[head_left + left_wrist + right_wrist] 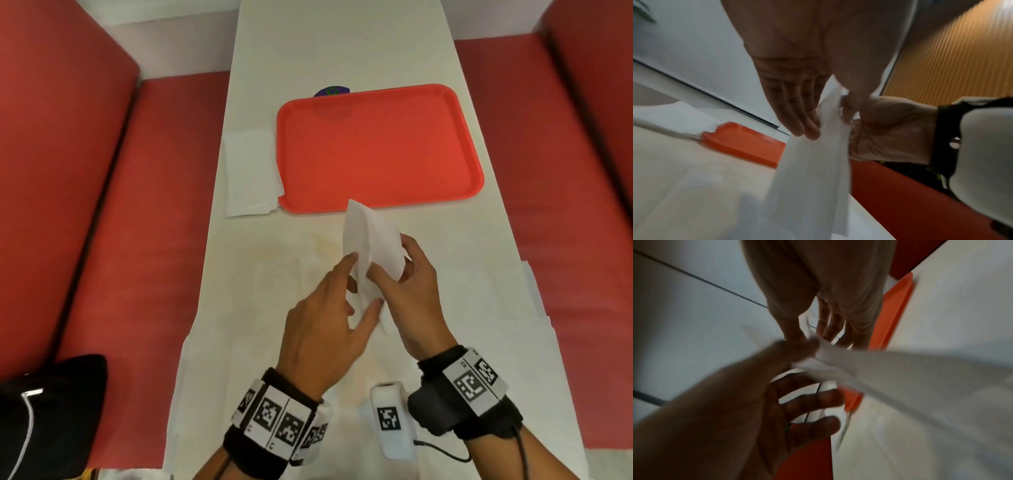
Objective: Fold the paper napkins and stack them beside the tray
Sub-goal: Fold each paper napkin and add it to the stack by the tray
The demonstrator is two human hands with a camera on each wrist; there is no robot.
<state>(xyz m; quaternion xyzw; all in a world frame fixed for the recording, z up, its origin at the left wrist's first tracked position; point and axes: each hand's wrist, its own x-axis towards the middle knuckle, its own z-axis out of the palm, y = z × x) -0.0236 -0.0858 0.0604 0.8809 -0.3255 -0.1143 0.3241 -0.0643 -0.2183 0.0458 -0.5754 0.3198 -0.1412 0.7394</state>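
Observation:
A white paper napkin [371, 240] is held upright above the table, just in front of the orange tray [376, 147]. My left hand [363, 284] pinches its lower edge between thumb and index finger, the other fingers spread. From the right side my right hand [394, 263] grips it, fingers behind and thumb in front. In the left wrist view the napkin [813, 170] hangs down past the fingers [797, 113]. The right wrist view is blurred and shows the napkin [900, 366] stretching right. A stack of folded napkins [251, 174] lies against the tray's left side.
The table [274, 257] is white and narrow, with red bench seats on the left [154, 205] and right [565, 171]. Thin white sheets [513, 308] lie flat under my hands. A black bag [51, 411] sits lower left. A dark blue round object [332, 91] peeks out behind the tray.

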